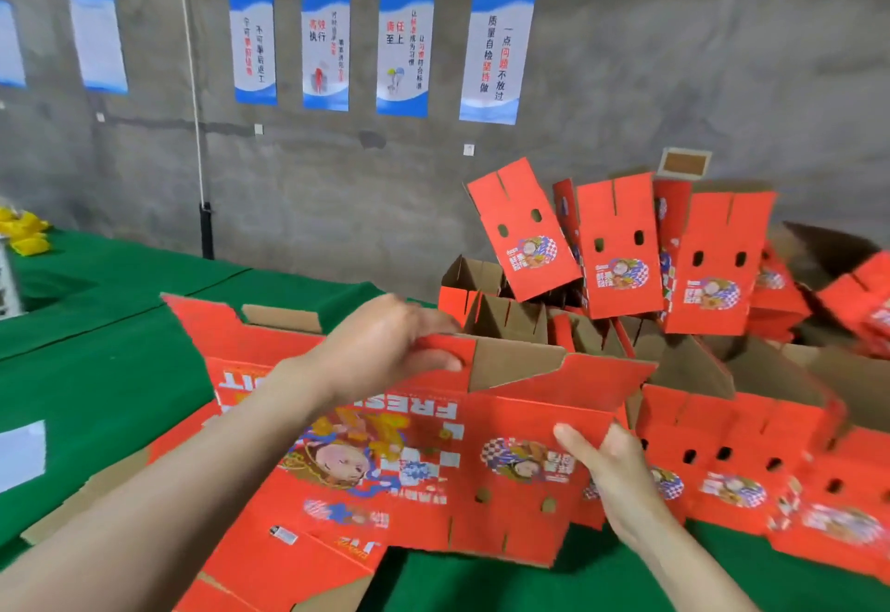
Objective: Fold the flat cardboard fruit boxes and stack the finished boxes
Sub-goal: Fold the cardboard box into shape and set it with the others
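The half-folded red fruit box [433, 467] lies on the green table [96, 346]. The left hand [395, 346] pinches its upper flap, and the right hand [611, 467] grips the end panel. Best to fold firmly along the scored creases.

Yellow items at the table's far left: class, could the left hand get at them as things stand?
Probably not: the left hand grips the red box, and the yellow items lie far across the green table.
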A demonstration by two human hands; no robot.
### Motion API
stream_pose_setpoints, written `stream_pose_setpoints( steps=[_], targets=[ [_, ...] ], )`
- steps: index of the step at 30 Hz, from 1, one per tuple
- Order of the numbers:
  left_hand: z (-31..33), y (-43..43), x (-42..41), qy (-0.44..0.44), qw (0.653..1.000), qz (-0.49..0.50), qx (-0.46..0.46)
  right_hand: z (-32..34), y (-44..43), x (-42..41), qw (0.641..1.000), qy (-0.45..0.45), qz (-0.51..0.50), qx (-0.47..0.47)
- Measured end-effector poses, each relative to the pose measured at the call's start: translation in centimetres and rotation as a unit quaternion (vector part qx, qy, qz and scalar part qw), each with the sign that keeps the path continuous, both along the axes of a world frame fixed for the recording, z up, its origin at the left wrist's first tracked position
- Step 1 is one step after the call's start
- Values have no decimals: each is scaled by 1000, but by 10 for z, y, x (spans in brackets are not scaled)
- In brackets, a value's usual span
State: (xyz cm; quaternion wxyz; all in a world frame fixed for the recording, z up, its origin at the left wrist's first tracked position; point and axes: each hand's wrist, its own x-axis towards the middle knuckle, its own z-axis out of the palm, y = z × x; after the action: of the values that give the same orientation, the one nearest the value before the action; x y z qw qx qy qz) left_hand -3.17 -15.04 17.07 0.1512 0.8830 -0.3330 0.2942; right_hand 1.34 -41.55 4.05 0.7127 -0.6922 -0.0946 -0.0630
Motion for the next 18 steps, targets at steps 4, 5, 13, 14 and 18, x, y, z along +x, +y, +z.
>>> stream_pose_setpoints(
  steps=[4, 5, 13, 14, 18],
  targets=[
    [-10, -28, 13, -45, 995, 39, -76, 4, -36, -12, 998, 3, -35, 44],
    [-15, -31, 15, -48, 993, 56, -88, 3, -46, -15, 997, 5, -49, 52],
    [-64, -33, 35, -112, 954, 224, -168, 5, -148, -33, 988, 26, -121, 93],
    [-70, -34, 40, -79, 941, 242, -222, 7, -159, -35, 987, 22, -127, 94],
    [-79, -47, 56, 228, 846, 131, -464, 13, -199, -42, 985, 13, -149, 88]
  ],
)
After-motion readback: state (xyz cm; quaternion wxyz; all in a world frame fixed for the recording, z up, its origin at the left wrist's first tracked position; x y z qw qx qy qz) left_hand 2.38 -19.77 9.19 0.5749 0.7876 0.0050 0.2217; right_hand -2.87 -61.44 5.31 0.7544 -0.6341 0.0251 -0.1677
